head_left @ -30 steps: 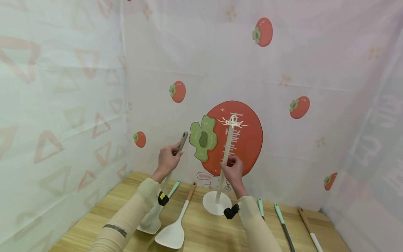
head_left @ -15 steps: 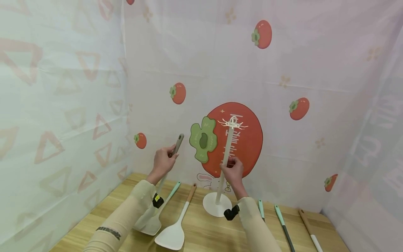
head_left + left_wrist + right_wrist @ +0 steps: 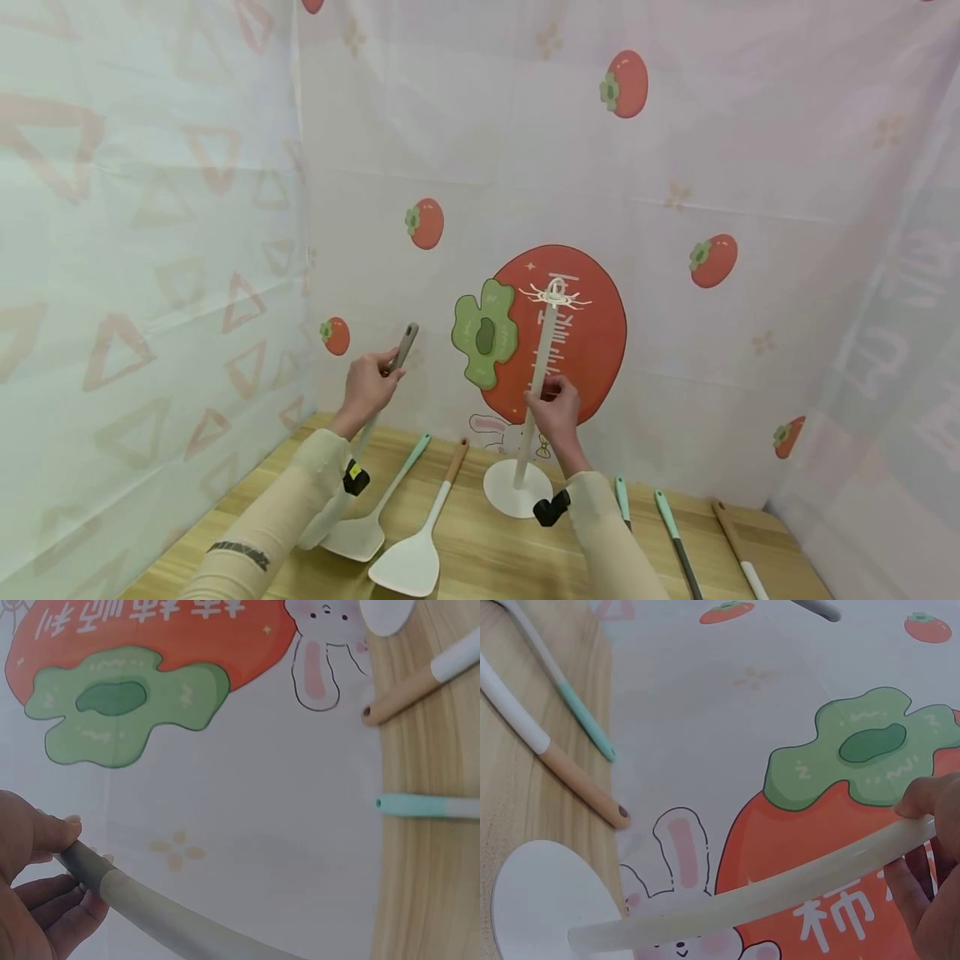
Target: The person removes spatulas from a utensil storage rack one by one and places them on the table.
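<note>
My left hand [image 3: 367,387] holds a kitchen utensil by its grey handle [image 3: 406,343], tilted, with the handle end up. Its pale shaft [image 3: 172,919] runs down past the wrist in the left wrist view. Low behind the left wrist shows part of its whitish head, too covered to tell its kind. To the right, my right hand [image 3: 555,410] pinches the pole of a white utensil stand [image 3: 546,342], between thumb and fingers. The stand is upright on its round base [image 3: 517,490], with a ring of bare hooks [image 3: 555,295] at the top.
Left of the stand lie a mint-handled turner [image 3: 358,537] and a brown-handled turner [image 3: 408,563] on the wooden table [image 3: 487,550]. To the right lie two mint-handled utensils [image 3: 666,508] and a brown-handled one [image 3: 731,533]. Patterned sheets [image 3: 465,108] hang behind and at both sides.
My left hand has moved left and slightly down with the grey-handled utensil, away from the stand. The right hand stays on the pole.
</note>
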Motion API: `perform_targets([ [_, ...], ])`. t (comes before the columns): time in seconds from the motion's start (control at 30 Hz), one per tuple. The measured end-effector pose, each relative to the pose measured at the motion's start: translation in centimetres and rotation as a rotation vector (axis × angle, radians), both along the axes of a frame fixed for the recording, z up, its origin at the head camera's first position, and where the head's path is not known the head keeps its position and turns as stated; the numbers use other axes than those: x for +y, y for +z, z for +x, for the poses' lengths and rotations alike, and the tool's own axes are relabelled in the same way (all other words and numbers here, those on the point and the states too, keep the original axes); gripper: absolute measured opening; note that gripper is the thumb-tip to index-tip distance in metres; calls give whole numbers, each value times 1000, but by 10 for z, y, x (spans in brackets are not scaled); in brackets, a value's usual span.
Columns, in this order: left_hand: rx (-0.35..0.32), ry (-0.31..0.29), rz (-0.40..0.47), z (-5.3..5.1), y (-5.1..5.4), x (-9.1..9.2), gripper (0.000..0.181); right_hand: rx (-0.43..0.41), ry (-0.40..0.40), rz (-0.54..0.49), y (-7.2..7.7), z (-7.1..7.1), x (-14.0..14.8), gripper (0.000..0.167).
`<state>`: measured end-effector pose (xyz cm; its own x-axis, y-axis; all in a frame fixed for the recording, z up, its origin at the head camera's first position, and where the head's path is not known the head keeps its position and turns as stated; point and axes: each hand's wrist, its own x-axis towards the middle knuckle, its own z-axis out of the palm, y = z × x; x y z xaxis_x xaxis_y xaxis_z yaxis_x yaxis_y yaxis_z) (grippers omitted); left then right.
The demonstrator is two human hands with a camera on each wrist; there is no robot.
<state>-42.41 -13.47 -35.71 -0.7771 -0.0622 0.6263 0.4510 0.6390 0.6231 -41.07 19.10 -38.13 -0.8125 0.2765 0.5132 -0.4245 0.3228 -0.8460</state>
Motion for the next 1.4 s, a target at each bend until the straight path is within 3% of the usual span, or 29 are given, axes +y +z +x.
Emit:
perform_targets([
  [0.27,-22,34,-8,-1,-8,-16,43,12,5,6,0,-1,0,22],
  [0.8,-40,30,-31,-11,-27,-33,43,-3,-12,10,0,1,0,23],
  [1.4,-47,50,-31,-24,-39,-38,43,-8,-17,0,1,3,-2,23],
])
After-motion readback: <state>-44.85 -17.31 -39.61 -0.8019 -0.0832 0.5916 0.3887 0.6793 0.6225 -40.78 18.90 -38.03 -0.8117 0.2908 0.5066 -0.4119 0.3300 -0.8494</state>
